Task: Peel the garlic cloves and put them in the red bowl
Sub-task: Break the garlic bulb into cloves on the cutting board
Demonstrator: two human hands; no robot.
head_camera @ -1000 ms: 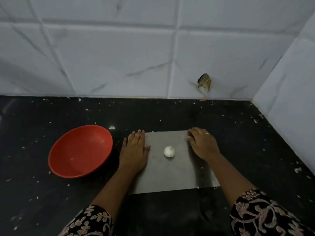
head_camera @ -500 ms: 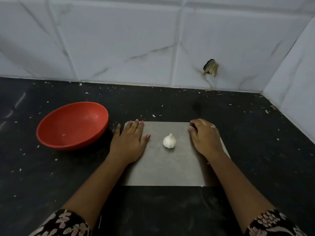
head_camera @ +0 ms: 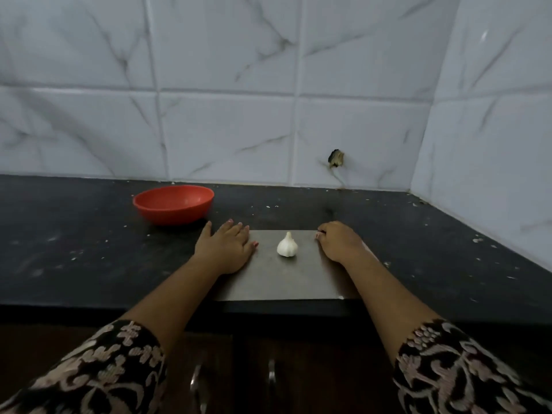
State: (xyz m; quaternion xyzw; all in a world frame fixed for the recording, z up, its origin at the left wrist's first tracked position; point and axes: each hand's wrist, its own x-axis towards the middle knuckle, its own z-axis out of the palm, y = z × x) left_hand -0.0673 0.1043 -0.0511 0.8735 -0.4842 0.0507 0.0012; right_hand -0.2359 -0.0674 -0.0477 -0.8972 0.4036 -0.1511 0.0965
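Found the garlic bulb [head_camera: 287, 245] whole, unpeeled and upright on the grey board [head_camera: 286, 282], touched by neither hand. Noted the left hand [head_camera: 225, 249] flat across the board's left edge, fingers straight, holding nothing. Noted the right hand [head_camera: 339, 245] at the right edge, fingers curled under; could not tell whether gripping the board. Saw the red bowl [head_camera: 173, 206] back-left on the black counter [head_camera: 74, 249], apart from the board.

right hand [head_camera: 339, 245] – fingers curled under, tips hidden, grip unclear | grey board [head_camera: 286, 279] – left edge under left hand [head_camera: 224, 249], right edge under forearm | sleeves [head_camera: 98, 375] cut off at bottom | white specks [head_camera: 477, 239] on counter [head_camera: 89, 249] too small to tell
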